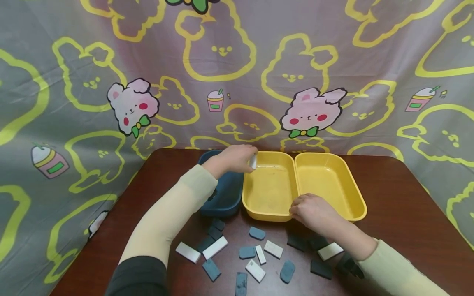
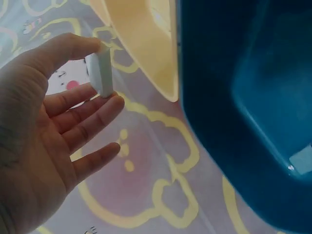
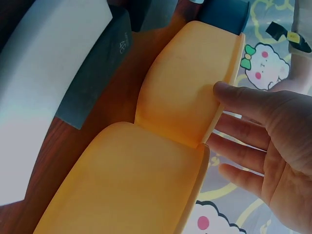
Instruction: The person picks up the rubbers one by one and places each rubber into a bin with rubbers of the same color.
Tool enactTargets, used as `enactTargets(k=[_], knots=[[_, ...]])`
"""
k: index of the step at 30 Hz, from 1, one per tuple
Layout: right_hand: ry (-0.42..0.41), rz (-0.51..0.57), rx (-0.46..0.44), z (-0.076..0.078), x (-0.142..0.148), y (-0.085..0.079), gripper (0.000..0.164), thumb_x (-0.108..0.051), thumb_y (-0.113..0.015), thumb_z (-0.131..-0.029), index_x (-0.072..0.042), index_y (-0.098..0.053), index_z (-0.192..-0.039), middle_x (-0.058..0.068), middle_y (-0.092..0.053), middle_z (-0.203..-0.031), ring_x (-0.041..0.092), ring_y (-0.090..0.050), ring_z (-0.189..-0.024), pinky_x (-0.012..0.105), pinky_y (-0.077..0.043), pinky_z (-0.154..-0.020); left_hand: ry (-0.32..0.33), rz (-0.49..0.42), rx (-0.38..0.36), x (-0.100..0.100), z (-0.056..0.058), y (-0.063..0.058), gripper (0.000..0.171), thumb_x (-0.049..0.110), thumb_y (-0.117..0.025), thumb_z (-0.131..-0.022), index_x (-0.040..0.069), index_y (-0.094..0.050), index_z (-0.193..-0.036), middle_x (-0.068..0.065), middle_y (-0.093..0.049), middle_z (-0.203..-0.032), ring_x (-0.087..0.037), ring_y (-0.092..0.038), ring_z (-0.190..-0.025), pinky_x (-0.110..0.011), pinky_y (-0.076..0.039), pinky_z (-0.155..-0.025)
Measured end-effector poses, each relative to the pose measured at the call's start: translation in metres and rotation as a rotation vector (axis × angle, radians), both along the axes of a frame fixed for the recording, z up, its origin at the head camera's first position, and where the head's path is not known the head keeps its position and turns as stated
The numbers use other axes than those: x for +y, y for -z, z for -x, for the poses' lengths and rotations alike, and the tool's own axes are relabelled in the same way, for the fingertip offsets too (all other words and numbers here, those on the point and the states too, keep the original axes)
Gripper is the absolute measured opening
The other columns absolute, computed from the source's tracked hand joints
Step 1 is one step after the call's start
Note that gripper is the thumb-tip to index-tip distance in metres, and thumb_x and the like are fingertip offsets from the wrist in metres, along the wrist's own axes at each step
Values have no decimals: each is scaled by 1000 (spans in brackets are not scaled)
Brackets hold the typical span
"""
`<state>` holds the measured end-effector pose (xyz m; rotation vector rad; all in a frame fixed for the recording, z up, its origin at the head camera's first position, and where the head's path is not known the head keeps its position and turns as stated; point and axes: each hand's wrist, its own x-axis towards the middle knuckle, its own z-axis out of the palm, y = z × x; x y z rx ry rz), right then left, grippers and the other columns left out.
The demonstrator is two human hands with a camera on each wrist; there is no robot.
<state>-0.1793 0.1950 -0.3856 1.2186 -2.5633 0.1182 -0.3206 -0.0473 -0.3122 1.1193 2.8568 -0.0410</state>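
Note:
My left hand pinches a small white block between thumb and fingertips, its little finger apart. In the head view that hand is above where the blue bin meets the middle yellow bin. My right hand grips the near rim of the middle yellow bin, with the thumb inside and other fingers outside, as the right wrist view shows. Inside the blue bin, a pale piece is visible in the left wrist view; the forearm covers part of this bin in the head view.
A second yellow bin stands at the right, touching the middle one. Scattered in front are several white blocks, blue-grey blocks and dark blocks. A patterned cloth hangs behind the brown table.

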Motion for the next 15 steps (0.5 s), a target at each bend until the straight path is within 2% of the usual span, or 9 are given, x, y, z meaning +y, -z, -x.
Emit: enactTargets(k=[6,11,13,15], knots=[[10,8,-17,0,1,0,11,-6,-80,-77,-13,-71,-74,-3,-63,-71,16,-57,-67,35,-51,-70,11,44,6,14,13,14,39,31,-73,-83,12,-61,-115,1,-62,-99,-17,-56,-86,-32,-48,-78],[16,8,-24,1,2,1,12,-7,-80,-77,-13,-71,-74,-5,-61,-70,15,-55,-65,33,-51,-68,5,112,-2,24,22,32,23,28,-68,-86,13,-61,-102,1,-60,-89,-17,-54,-77,-32,-46,-73],[21,6,-24,1,2,2,12,-7,-80,-77,-13,-71,-74,-5,-60,-70,14,-54,-65,33,-50,-67,-3,149,-13,27,24,39,17,25,-65,-88,13,-61,-99,0,-61,-89,-18,-54,-78,-34,-46,-79],[27,3,-21,0,2,2,12,-8,-80,-77,-13,-70,-73,-5,-59,-69,14,-54,-65,32,-50,-65,-1,187,-16,30,26,46,12,22,-62,-90,13,-63,-97,-1,-62,-90,-18,-56,-82,-38,-42,-93]])
